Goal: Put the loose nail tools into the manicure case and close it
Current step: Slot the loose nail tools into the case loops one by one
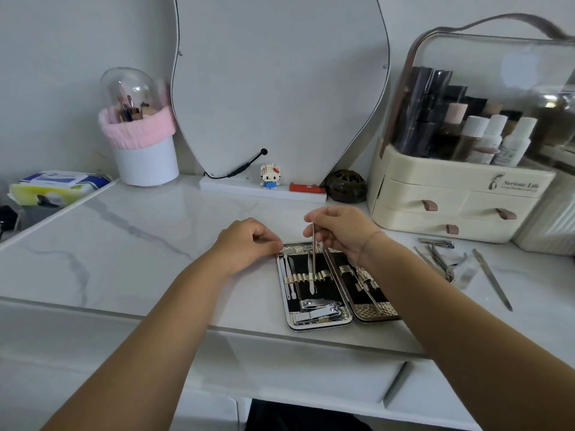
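Marble-look vanity top (130, 244). Wavy-edged mirror (280, 88) stands at top centre, with a block-built cat figure (269, 175), a red flat object (306, 188) and a dark openwork pot (346, 185) along its base. Upper left: white brush holder (146, 163) with a pink knit band and clear dome. Far left: tissue pack (59, 185). Upper right: cream cosmetics organiser (451, 194) with drawers and a clear lid over bottles.

Loose tools lie at right, apart from the case: small nail clipper (437, 243), nippers (441, 264), long nail file (493, 279). The right forearm lies between them and the case.

Manicure case (314, 325) lies open at lower centre, near the front edge of the top. Its left half is black-lined, with thin tools under an elastic band and two clippers at the bottom.

Left hand (249, 241) is just above the case's upper left corner, fingers curled, tips pinching that corner. Right hand (339, 231) is above the hinge end, thumb and fingers pinching a slender metal tool (313, 259) by its top. The tool hangs nearly upright, its lower end at the elastic band of the left half.

Right half of the case is partly covered by the right wrist and forearm, so its contents are mostly unreadable. A small pale piece beside the nippers is too blurred to name.
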{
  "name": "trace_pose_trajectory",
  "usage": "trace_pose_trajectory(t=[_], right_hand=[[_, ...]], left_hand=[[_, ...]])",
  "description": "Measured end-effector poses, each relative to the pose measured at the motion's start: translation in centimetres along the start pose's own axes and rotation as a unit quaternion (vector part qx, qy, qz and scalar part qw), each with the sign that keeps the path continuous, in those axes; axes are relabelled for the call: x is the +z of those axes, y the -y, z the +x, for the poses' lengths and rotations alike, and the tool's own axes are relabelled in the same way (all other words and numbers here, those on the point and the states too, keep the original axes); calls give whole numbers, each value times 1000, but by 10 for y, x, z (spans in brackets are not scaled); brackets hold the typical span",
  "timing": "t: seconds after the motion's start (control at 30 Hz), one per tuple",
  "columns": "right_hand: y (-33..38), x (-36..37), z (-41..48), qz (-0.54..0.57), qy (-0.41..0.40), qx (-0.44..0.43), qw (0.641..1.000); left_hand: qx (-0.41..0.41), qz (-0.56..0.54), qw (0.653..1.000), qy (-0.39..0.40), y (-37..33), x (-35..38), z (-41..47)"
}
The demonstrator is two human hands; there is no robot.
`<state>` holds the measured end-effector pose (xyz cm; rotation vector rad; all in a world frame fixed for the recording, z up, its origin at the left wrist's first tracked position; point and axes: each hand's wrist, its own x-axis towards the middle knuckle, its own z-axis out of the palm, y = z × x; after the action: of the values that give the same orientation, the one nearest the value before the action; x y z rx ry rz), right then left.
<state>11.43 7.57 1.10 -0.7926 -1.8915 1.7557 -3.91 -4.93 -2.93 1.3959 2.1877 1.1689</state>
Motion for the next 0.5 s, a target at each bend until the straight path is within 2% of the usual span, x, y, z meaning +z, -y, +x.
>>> trace_pose_trajectory(t=[0.5], right_hand=[[-5, 19, 18, -41, -50, 28, 998]], left_hand=[[3, 4, 1000, 1, 0, 0, 0]])
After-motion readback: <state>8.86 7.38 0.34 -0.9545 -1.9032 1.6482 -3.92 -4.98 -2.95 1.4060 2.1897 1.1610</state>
